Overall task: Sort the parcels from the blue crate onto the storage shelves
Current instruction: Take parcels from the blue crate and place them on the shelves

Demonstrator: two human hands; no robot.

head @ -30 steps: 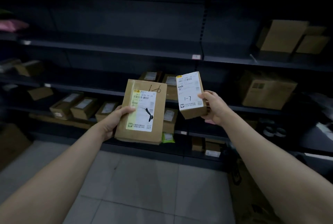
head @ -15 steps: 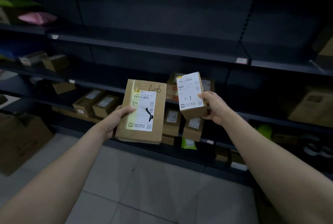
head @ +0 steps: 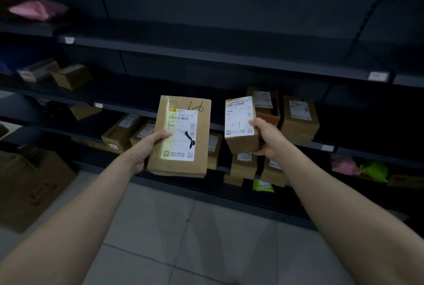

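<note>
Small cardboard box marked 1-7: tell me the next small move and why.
Probably extend the right hand and set the small brown cardboard box marked 1-7 on the dark shelf beside the labelled cardboard boxes just behind it; the left hand grips a flat brown parcel.

Open run of dark metal shelf board [head: 206,55] above both hands; labelled brown cardboard cartons [head: 299,117] crowd the shelf just behind the right hand [head: 268,138], which grips a small labelled cardboard box [head: 241,141], with stacked cartons [head: 244,165] below it and a carton row [head: 121,131] left of the left hand [head: 146,149], which grips a flat brown cardboard parcel [head: 202,142].
</note>
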